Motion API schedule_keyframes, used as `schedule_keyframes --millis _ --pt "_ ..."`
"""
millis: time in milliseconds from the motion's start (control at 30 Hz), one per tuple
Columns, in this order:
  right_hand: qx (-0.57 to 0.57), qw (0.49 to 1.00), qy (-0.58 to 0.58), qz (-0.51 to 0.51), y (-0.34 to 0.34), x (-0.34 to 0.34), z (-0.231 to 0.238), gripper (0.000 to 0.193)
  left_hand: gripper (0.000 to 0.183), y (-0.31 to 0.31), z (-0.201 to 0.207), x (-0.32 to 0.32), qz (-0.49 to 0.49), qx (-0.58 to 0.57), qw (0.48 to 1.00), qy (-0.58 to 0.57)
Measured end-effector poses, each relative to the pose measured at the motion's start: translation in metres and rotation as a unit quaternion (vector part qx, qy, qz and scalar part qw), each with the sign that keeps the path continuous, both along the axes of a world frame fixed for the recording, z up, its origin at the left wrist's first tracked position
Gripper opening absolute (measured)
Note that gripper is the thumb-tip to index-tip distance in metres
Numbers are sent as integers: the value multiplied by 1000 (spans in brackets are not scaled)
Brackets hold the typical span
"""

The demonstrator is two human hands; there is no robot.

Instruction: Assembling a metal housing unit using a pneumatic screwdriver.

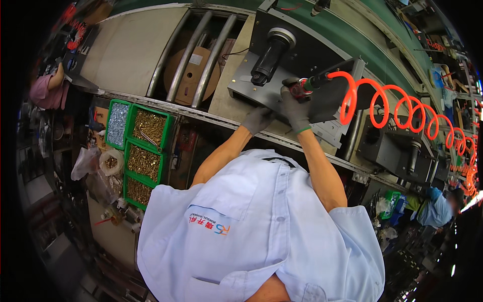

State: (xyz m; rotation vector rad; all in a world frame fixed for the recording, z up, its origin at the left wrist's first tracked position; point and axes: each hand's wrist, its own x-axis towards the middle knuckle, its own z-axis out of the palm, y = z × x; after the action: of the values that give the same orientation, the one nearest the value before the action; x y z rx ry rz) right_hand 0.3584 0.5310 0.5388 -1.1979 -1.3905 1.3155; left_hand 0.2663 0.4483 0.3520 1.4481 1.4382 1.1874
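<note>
My right hand (296, 109), in a grey glove, is wrapped round a red and black air tool (301, 89) over the dark metal housing (289, 63). An orange coiled hose (372, 93) runs from the tool to the right. My left hand (257, 121), also gloved, is at the near edge of the housing; its fingers are in shadow and partly hidden there. Inside the housing a black cylinder (269, 58) with a silver collar lies tilted, left of the tool. The tool's working end is hard to make out.
Green bins (146, 158) of brass and silver screws stand left of me, beside a clear bag (88, 163). Metal rollers (209, 60) and a cardboard reel (188, 75) are left of the housing. Another dark housing (390, 148) sits to the right. A person in pink (48, 90) is far left.
</note>
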Motion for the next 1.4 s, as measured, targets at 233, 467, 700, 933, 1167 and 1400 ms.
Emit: schedule_keyframes --millis 233,467,700,933,1167,1400 --pt "119 992 -9 43 -11 -11 12 16 19 -2 10 -17 -14 45 999 20" --pt "-49 997 59 21 -7 -8 29 22 23 -20 58 -37 -41 -1 999 -20" --pt "27 986 160 -32 -12 -46 48 28 24 -21 21 -63 -1 -104 839 -534" --pt "49 981 172 -76 -12 -59 10 28 17 -14 15 -75 124 -190 719 -657" --pt "75 992 73 -64 -17 -62 -3 32 13 -13 22 -97 85 57 987 125" --pt "53 984 90 -142 -25 -63 -8 37 18 -5 17 -100 74 -15 996 47"
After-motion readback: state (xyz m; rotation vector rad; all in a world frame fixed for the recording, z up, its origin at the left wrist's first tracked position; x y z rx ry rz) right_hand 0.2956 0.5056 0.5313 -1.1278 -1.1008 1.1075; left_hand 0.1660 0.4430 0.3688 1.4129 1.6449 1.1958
